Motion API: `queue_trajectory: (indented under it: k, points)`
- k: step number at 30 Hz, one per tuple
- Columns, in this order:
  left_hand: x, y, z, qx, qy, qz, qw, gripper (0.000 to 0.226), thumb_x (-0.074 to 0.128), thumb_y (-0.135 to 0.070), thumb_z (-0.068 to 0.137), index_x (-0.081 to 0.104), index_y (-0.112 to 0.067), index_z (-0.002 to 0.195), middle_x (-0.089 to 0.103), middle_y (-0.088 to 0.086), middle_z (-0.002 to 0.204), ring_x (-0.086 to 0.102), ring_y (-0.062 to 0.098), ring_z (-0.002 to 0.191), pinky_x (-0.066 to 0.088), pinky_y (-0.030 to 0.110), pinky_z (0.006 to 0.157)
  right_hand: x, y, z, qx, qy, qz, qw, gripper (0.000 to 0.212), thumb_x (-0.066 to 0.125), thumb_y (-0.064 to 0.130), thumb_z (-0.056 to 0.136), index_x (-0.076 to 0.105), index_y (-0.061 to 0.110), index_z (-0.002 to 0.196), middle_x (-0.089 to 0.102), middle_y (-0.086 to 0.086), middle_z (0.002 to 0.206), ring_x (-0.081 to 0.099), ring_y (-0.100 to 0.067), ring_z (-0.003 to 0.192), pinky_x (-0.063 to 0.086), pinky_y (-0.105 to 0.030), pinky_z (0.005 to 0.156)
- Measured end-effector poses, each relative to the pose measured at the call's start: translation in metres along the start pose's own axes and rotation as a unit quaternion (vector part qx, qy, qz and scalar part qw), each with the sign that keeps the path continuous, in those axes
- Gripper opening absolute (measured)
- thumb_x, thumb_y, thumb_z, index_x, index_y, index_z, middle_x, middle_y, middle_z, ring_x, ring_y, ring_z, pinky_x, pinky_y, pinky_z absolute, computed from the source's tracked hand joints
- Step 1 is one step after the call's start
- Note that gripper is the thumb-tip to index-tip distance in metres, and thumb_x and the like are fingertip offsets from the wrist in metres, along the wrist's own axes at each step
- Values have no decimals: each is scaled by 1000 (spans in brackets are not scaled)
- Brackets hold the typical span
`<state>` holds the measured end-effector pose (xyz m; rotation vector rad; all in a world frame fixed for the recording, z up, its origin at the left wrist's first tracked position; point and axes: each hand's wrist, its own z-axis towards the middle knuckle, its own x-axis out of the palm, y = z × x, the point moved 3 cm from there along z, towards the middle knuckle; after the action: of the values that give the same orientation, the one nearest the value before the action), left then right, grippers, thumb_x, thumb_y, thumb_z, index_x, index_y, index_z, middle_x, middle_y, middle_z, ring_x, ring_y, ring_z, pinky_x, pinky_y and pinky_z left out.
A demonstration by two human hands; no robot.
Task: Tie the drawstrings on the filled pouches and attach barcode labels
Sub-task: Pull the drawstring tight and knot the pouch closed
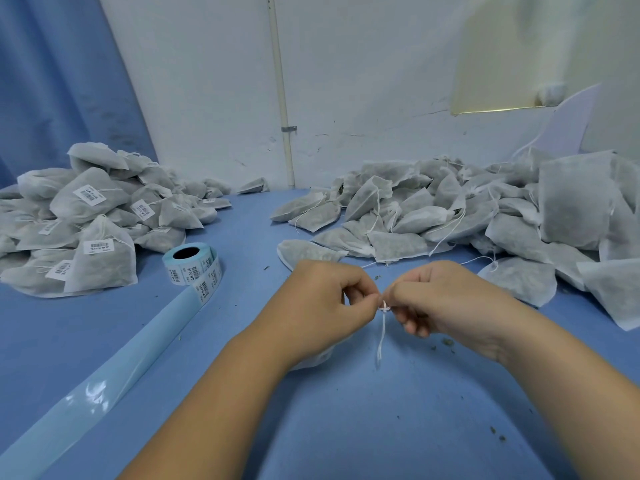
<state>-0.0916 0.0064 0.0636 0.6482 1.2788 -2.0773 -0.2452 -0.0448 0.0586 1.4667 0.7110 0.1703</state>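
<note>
My left hand [322,306] and my right hand [446,299] meet fingertip to fingertip above the blue table [346,427]. Both pinch a white drawstring [382,327] at a small knot, and its loose end hangs down between them. A white filled pouch [320,356] lies under my left hand, mostly hidden by it. To the left stands a roll of barcode labels [192,265], with its pale blue backing strip [114,368] trailing toward the near left edge.
A heap of labelled pouches [86,216] fills the left side of the table. A larger heap of unlabelled pouches [467,216] with loose strings covers the right side. A white wall and pipe [282,98] stand behind. Small dark crumbs dot the table.
</note>
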Motion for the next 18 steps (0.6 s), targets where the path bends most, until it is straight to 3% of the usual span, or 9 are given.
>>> queue_trajectory:
  k: [2,7,10,14,18]
  points:
    - [2,1,0,-13,3,-4,1000,11,70,-20,83,73,-25,74,61,-21,61,46,-2,49,35,6,51,0,0,0,0,0,-2,1000,12,66,15,75,65,10,64,57,-3,55,50,-13,48,39,-25,50]
    - [4,5,0,-112,16,-143,983,18,67,-20,86,71,-23,69,59,-13,56,49,0,52,38,8,52,1,4,-2,-23,-3,0,1000,16,67,21,71,66,15,56,59,-2,56,51,-13,49,40,-25,50]
    - [5,3,0,-147,51,-209,965,17,66,-22,83,70,-20,67,59,-10,57,50,3,50,41,17,54,0,6,-3,-37,-8,7,999,17,66,21,72,66,16,55,59,-3,56,51,-12,49,40,-24,50]
    - [5,2,1,-181,65,-271,943,15,64,-31,71,68,-18,67,53,-2,58,43,15,51,41,26,49,1,10,-4,-61,4,15,998,15,65,21,73,69,15,60,58,-2,57,50,-11,49,40,-23,50]
    - [5,2,2,-187,69,-301,933,15,63,-31,70,66,-16,66,51,-3,56,42,13,49,42,26,48,0,11,-5,-80,-11,26,996,15,67,19,76,72,16,63,58,2,56,50,-9,48,40,-22,48]
